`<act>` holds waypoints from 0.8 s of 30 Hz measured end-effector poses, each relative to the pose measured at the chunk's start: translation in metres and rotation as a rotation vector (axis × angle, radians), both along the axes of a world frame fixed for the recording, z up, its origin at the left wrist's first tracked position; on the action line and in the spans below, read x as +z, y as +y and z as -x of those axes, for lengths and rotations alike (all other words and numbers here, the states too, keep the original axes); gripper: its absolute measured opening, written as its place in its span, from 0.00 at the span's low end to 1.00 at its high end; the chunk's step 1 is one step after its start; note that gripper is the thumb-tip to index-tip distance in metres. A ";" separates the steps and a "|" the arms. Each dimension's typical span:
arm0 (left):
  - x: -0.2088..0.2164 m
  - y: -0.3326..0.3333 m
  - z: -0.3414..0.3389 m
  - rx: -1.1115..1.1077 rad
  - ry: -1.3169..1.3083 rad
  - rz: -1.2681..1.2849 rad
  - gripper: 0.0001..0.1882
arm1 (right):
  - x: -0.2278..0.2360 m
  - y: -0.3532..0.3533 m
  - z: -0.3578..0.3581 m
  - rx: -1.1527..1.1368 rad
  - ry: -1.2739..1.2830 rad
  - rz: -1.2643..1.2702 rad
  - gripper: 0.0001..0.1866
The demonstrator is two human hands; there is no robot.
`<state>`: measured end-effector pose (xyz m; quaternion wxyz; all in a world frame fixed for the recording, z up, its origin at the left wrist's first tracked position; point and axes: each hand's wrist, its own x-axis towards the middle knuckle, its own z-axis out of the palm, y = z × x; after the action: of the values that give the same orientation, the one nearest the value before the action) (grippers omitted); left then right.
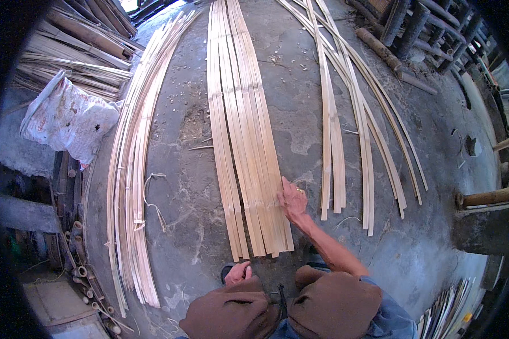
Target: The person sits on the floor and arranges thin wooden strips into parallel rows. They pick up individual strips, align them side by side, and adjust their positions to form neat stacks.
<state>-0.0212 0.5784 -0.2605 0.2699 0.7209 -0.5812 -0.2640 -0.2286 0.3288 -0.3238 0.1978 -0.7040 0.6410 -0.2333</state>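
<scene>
A row of long, flat, pale bamboo strips (pixel 249 147) runs lengthwise along the floor in front of me, with a narrow dark gap left of its middle. At the row's near right edge, my right hand (pixel 293 200) has its bent fingers closed on the outermost strip. My left hand (pixel 237 273) shows as a small, curled shape by my left knee, just below the strips' near ends. The knee covers most of it, and its fingers cannot be made out.
A thick bundle of bamboo strips (pixel 136 147) lies to the left, tied near its lower end. Looser strips (pixel 345 113) fan out on the right. A white sack (pixel 70 121) and stacked split bamboo (pixel 76 65) stand far left. Dark wooden frames (pixel 421 28) are at the far right.
</scene>
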 end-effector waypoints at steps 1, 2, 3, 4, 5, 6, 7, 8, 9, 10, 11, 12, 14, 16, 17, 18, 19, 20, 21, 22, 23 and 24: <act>-0.001 -0.001 0.002 0.001 0.008 0.001 0.12 | -0.004 -0.002 0.000 -0.052 -0.054 0.009 0.26; -0.002 -0.002 0.004 0.002 0.015 0.002 0.12 | -0.008 -0.004 0.002 -0.104 -0.108 0.018 0.24; -0.003 -0.004 0.004 -0.015 -0.005 0.017 0.11 | -0.012 -0.005 0.005 -0.101 -0.138 -0.028 0.21; -0.002 -0.005 0.003 -0.027 -0.027 0.029 0.10 | -0.011 -0.006 0.004 -0.094 -0.170 -0.077 0.19; -0.001 -0.007 0.003 -0.041 -0.049 0.042 0.09 | -0.010 -0.007 0.005 -0.089 -0.201 -0.126 0.16; -0.001 -0.010 0.006 -0.028 -0.028 0.035 0.09 | -0.010 -0.011 0.009 -0.160 -0.304 -0.149 0.15; 0.000 -0.008 0.007 -0.007 -0.014 0.024 0.09 | -0.006 -0.014 0.008 -0.222 -0.414 -0.175 0.13; 0.001 -0.007 0.007 0.012 0.000 0.014 0.09 | -0.002 -0.017 0.010 -0.286 -0.524 -0.202 0.12; -0.011 -0.002 0.003 -0.010 -0.004 0.040 0.09 | 0.003 -0.018 0.023 -0.321 -0.646 -0.267 0.11; -0.030 0.005 -0.006 -0.021 -0.013 0.070 0.09 | 0.016 -0.023 0.033 -0.358 -0.856 -0.319 0.10; -0.044 0.007 -0.013 -0.038 -0.017 0.100 0.09 | 0.028 -0.029 0.049 -0.399 -1.061 -0.368 0.10; -0.044 0.008 -0.015 -0.061 -0.025 0.059 0.10 | 0.049 -0.037 0.069 -0.410 -0.972 -0.235 0.10; -0.037 0.013 -0.017 -0.110 -0.040 -0.036 0.13 | 0.107 -0.047 0.107 -0.451 -0.819 -0.029 0.11; -0.034 0.008 -0.014 -0.131 -0.047 -0.028 0.13 | 0.141 -0.053 0.146 -0.501 -0.693 0.074 0.13; -0.034 0.007 -0.014 -0.132 -0.055 -0.020 0.13 | 0.144 -0.055 0.163 -0.507 -0.640 0.090 0.15; -0.035 0.007 -0.015 -0.139 -0.061 -0.008 0.13 | 0.139 -0.057 0.180 -0.493 -0.554 0.129 0.17; -0.037 0.008 -0.016 -0.149 -0.070 0.008 0.13 | 0.130 -0.060 0.199 -0.481 -0.469 0.170 0.19; -0.038 0.007 -0.016 -0.163 -0.076 0.021 0.13 | 0.120 -0.061 0.218 -0.472 -0.382 0.211 0.21; -0.034 0.006 -0.016 -0.161 -0.073 0.016 0.13 | 0.109 -0.063 0.235 -0.462 -0.345 0.226 0.22; -0.025 0.000 -0.012 -0.168 -0.064 0.008 0.13 | 0.099 -0.064 0.256 -0.460 -0.301 0.241 0.23; -0.019 -0.001 -0.010 -0.169 -0.059 -0.001 0.12 | 0.089 -0.066 0.273 -0.453 -0.262 0.254 0.24; -0.019 0.000 -0.010 -0.149 -0.053 -0.019 0.12 | 0.081 -0.067 0.291 -0.464 -0.198 0.223 0.23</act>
<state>-0.0114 0.5787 -0.2791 0.2273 0.6850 -0.6375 -0.2697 -0.5196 0.2621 -0.2431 0.1219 -0.5296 0.7329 -0.4093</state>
